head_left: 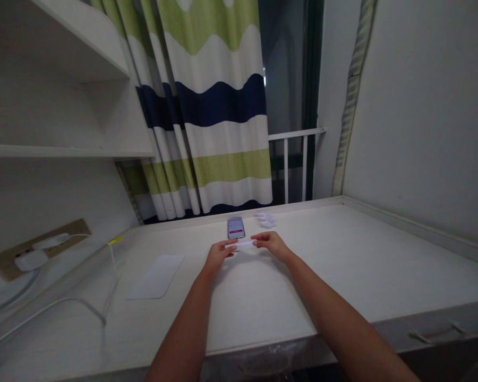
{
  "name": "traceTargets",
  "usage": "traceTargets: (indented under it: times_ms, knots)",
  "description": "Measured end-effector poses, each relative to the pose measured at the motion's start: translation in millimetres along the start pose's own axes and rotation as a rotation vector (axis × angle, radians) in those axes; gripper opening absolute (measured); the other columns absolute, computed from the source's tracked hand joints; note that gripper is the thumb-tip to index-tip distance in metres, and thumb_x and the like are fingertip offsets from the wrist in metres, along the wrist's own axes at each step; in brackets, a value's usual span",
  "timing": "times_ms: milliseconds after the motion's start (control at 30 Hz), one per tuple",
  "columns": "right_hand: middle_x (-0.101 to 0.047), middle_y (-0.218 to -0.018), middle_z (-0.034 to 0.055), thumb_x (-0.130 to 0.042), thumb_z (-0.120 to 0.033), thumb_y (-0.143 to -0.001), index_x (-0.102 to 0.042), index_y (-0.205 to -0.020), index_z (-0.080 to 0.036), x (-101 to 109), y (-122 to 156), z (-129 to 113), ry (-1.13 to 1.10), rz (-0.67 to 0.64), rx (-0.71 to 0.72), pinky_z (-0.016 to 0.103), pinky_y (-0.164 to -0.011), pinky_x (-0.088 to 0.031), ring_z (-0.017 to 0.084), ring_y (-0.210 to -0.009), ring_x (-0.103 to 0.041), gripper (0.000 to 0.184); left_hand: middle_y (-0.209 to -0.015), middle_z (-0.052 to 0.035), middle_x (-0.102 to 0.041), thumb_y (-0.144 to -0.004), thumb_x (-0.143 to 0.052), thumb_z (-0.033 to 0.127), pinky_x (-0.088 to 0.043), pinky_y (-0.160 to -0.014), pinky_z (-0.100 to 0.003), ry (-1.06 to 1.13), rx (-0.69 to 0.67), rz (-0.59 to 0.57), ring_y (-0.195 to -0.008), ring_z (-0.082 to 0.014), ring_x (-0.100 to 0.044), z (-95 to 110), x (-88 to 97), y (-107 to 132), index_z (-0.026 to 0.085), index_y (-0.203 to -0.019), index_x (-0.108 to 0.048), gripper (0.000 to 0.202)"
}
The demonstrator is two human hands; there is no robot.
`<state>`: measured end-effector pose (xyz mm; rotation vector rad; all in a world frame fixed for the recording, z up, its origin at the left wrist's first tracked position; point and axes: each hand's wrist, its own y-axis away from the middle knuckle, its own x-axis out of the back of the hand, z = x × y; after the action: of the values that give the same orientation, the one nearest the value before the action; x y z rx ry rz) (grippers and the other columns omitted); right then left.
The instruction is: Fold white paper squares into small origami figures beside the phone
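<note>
A narrow white strip of folded paper (245,245) is held level just above the desk, between my two hands. At its left end, my left hand (220,254) pinches it between thumb and fingers. My right hand (271,244) grips the other end the same way. Just beyond the strip lies a phone (236,228) with a lit screen and a red bar on it. Several small folded white paper pieces (266,219) sit in a cluster behind my right hand. Off to the left, a stack or sheet of white paper (156,277) rests flat on the desk.
The white desk (342,260) meets a wall on the right and a striped curtain (223,106) at the back. White cables (75,300) run over its left side from plugs (31,260) at a wall socket. A shelf (67,151) overhangs the left.
</note>
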<state>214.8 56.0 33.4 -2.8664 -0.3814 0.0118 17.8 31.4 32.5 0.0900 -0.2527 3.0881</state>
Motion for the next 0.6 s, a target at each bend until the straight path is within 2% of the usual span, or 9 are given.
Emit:
traceTargets:
  times_ms: [333, 500, 600]
  knots:
    - [-0.061, -0.055, 0.0014, -0.068, -0.029, -0.053, -0.069, -0.074, -0.013, 6.4, -4.0, 0.5, 0.148, 0.026, 0.077, 0.025, -0.055, -0.039, 0.011, -0.053, -0.051, 0.026, -0.08, -0.0078, -0.069, -0.058, -0.068, 0.026, -0.045, -0.066, -0.027, -0.03, 0.012, -0.043, -0.073, -0.018, -0.063, 0.9, -2.4, 0.8, 0.014, -0.088, -0.067, 0.032]
    - [-0.065, -0.066, 0.0038, -0.067, -0.029, -0.055, -0.068, -0.069, -0.015, 5.2, -3.2, -0.5, 0.192, 0.054, 0.131, 0.028, -0.063, -0.041, 0.015, -0.062, -0.055, 0.02, -0.079, -0.0078, -0.068, -0.059, -0.066, 0.025, -0.044, -0.066, -0.027, -0.045, 0.013, -0.025, -0.072, -0.0174, -0.062, 0.9, -2.2, 0.6, 0.015, -0.087, -0.067, 0.03]
    - [-0.065, -0.071, 0.0045, -0.068, -0.028, -0.055, -0.067, -0.065, -0.016, 5.4, -3.5, -0.2, 0.217, 0.083, 0.209, 0.029, -0.069, -0.042, 0.016, -0.069, -0.057, 0.016, -0.077, -0.0074, -0.068, -0.059, -0.067, 0.027, -0.044, -0.065, -0.026, -0.047, 0.023, -0.017, -0.072, -0.0171, -0.062, 1.7, -2.0, 0.8, 0.016, -0.088, -0.067, 0.031]
